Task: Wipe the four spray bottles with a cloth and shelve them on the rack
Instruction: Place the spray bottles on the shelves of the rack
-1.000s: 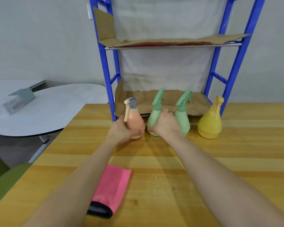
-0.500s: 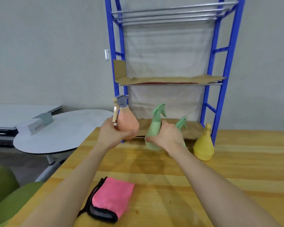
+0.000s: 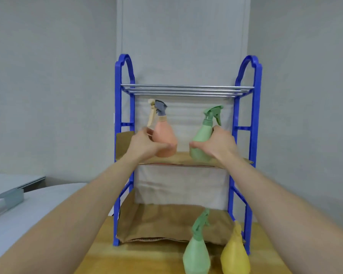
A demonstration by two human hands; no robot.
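Observation:
My left hand (image 3: 145, 145) grips an orange spray bottle (image 3: 163, 135) with a grey nozzle and beige trigger. My right hand (image 3: 216, 144) grips a green spray bottle (image 3: 201, 139). Both bottles are upright at the cardboard-lined middle shelf (image 3: 182, 158) of the blue rack (image 3: 254, 135); whether their bases rest on it I cannot tell. A second green bottle (image 3: 196, 254) and a yellow bottle (image 3: 235, 256) stand on the wooden table in front of the rack's bottom right. The cloth is out of view.
The rack has a top shelf of metal bars (image 3: 186, 89) and a bottom shelf lined with cardboard (image 3: 166, 224). A round white table (image 3: 18, 224) with a grey object on it stands to the left. A grey wall is behind.
Both hands have lifted their bottles from the table up to the middle shelf. My view has tilted upward, so the pink cloth has dropped out of sight.

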